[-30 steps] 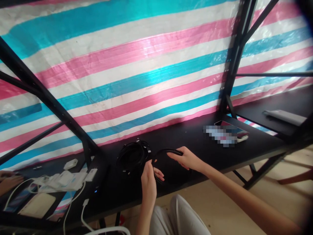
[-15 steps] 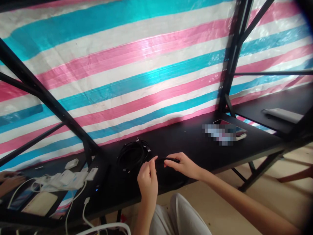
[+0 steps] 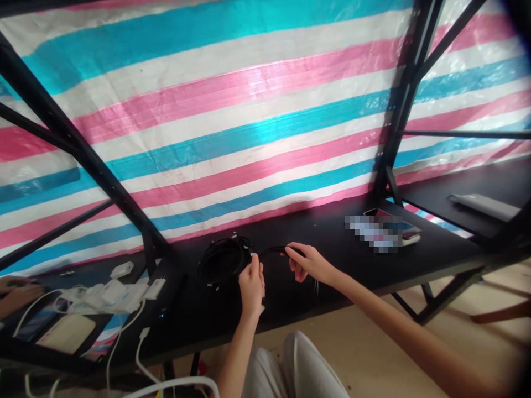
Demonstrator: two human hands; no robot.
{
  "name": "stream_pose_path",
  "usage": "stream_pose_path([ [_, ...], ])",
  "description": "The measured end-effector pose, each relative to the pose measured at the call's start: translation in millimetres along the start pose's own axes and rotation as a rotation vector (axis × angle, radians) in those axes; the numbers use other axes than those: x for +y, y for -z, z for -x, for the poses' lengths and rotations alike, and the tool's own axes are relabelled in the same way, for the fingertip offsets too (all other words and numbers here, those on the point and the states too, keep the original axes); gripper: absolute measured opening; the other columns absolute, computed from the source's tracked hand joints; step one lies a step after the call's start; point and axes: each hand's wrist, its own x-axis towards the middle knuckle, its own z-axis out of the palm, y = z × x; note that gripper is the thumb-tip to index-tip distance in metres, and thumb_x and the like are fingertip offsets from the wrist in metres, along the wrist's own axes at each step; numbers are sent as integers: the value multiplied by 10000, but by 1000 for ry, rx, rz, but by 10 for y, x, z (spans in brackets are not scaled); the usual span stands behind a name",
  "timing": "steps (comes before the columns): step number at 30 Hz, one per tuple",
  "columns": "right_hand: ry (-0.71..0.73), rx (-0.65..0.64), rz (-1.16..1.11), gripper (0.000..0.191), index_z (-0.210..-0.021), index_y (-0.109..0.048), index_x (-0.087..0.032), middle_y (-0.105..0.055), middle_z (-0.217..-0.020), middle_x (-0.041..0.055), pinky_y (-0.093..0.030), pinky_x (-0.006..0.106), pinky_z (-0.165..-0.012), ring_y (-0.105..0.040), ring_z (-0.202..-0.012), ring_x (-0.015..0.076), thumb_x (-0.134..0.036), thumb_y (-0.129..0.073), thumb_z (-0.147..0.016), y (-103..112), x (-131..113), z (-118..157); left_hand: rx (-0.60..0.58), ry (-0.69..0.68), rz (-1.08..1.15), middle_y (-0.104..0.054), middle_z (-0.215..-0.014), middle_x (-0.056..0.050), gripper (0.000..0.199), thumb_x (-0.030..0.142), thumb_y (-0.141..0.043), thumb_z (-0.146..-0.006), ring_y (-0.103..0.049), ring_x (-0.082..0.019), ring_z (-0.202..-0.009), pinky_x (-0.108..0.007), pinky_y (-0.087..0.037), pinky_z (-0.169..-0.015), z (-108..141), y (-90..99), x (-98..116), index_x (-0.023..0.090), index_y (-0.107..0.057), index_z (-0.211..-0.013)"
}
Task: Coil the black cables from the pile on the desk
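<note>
Black cable point(image 3: 274, 248) spanning our two hands

We are holding it over the counter point(image 3: 332, 232), beyond our knees point(image 3: 307, 362). Slim and smooth, it is looking like closely set strands near the right hand point(image 3: 310, 264), though its edges are blending into the dark top.

That hand's thumb and forefinger are pinching together, clamped on the cable, while the other fingers are curling underneath. Our left hand point(image 3: 251, 284) is showing us mostly its back; its fingers are pressing together on the opposite end of the visible span.

The cable's long axis is running crosswise from hand to hand, roughly along the counter's length, rising a little toward the right and bowing gently upward. Its left part is pointing toward a coil of black cables point(image 3: 234, 260), lying on the counter just beside the left hand, with pale connectors point(image 3: 234, 235) dotting its rim. A thin pale strand point(image 3: 317, 286) is hanging below the right hand; we cannot tell whether it belongs to the cable.
</note>
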Motion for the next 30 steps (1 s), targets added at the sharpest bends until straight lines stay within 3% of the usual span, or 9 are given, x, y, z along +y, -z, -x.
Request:
stream_pose_path([
  [3, -41, 94, 87, 433, -888, -576, -153, -514, -552, -52, -290, 149, -253, -434, -288, 58, -557, -425, -857, 70, 166, -142, -42, 41, -22, -376, -428, 74, 596, 707, -350, -784, -349, -74, -314, -195, -292, -342, -134, -78, -84, 146, -551, -749],
  [7, -97, 194, 167, 478, -911, -597, -135, -479, -529, -60, -251, 160, -261, -354, -274, 44, -555, -372, -872, 217, 475, -382, 22, -21, -129, -641, -793, -83, 541, 605, -435, -807, -638, -191, -726, -338, -516, -697, -311, -52, -172, 122, -551, -1023],
  [11, -145, 323, 253, 477, -894, -583, -122, -523, -550, -24, -357, 195, -318, -429, -329, 79, -504, -297, -895, 327, 829, -601, 79, -226, -320, -555, -1225, -157, 406, 402, -476, -849, -497, -261, -1195, -447, -356, -1032, -339, 66, -348, 145, -531, -1158],
  [13, -150, 368, 316, 436, -866, -593, -137, -579, -593, 20, -449, 242, -397, -556, -450, 138, -476, -319, -886, 348, 962, -657, 13, -383, -520, -492, -1339, -135, 366, 333, -427, -885, -409, -258, -1292, -466, -314, -1075, -285, 105, -477, 183, -532, -1202],
  [16, -92, 444, 435, 337, -895, -633, -159, -651, -840, 107, -525, 363, -689, -641, -839, 249, -431, -443, -834, 380, 1069, -668, -208, -564, -724, -395, -1449, -71, 395, 284, -449, -897, -310, -257, -1358, -485, -345, -1069, -166, 97, -645, 276, -490, -1290],
  [18, -32, 475, 505, 321, -964, -654, -175, -631, -1021, 127, -453, 431, -879, -570, -1035, 294, -405, -500, -803, 424, 1098, -638, -390, -690, -804, -386, -1458, -43, 458, 254, -531, -864, -316, -261, -1352, -484, -377, -1054, -101, 48, -725, 323, -470, -1313],
  [21, 26, 469, 561, 343, -1041, -655, -198, -616, -1083, 112, -377, 456, -975, -532, -1087, 294, -397, -495, -813, 508, 1153, -563, -540, -824, -859, -492, -1380, -43, 458, 165, -560, -840, -426, -257, -1286, -492, -402, -1039, -89, -64, -836, 326, -526, -1267],
  [25, 134, 506, 552, 383, -1128, -613, -201, -604, -1100, 103, -407, 437, -970, -545, -1074, 266, -407, -462, -843, 589, 1299, -473, -484, -867, -864, -599, -1262, -55, 400, 83, -481, -858, -506, -253, -1218, -523, -393, -1039, -293, -227, -973, 295, -617, -1168],
  [30, 146, 753, 424, 478, -1228, -521, -154, -517, -1217, 151, -480, 412, -875, -518, -1108, 278, -451, -395, -875, 630, 1404, -429, -393, -732, -813, -683, -1042, -38, 365, 67, -449, -854, -606, -201, -1066, -471, -387, -1051, -751, -398, -907, 262, -682, -1057],
])
